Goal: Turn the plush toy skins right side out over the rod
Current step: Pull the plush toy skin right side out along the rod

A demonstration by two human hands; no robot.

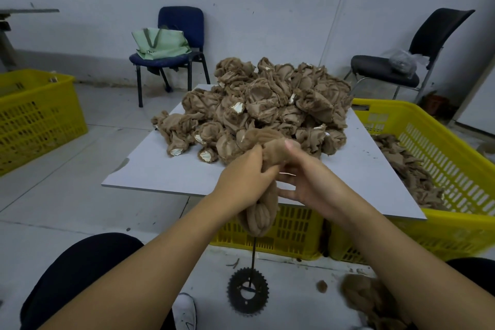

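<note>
- Head view shows your left hand [245, 174] and right hand [308, 177] both clenched on one brown plush skin [263, 190], which sits over the upright rod [252, 254] in front of your knees.
- Your grip is at the top of the skin; its lower part bunches down the rod, so this piece looks mid-turn, not finished.
- The rod stands on a toothed base [247, 292] on the floor.
- On the bench [160, 169] just beyond, a large pile of skins [257, 107] waits, apparently unturned.
- More skins lie in the yellow crate [439, 153] on your right, so most of the work seems left.
</note>
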